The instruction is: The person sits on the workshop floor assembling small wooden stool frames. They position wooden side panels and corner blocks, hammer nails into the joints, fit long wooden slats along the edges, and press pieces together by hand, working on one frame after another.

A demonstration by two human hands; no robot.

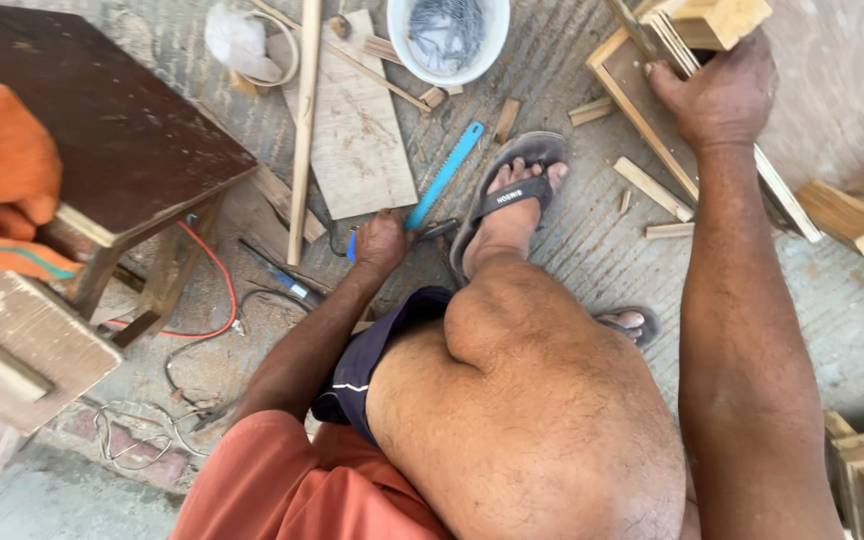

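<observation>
My left hand (380, 243) reaches down to the concrete floor and closes on the handle end of a hand saw with a bright blue blade (446, 173) that points up and to the right. My right hand (720, 97) rests on a wooden frame assembly (642, 95) at the upper right, fingers curled over its edge, holding it steady. My bent knee and leg fill the lower centre, and my foot in a grey sandal (508, 192) stands just right of the saw.
A white bucket (449, 40) of nails stands at the top. A plywood sheet (356, 130) and a long wooden strip (302, 120) lie left of the saw. A dark wooden table (102, 120) with orange cloth (2, 170) stands left; red cable (214, 270) and wood offcuts litter the floor.
</observation>
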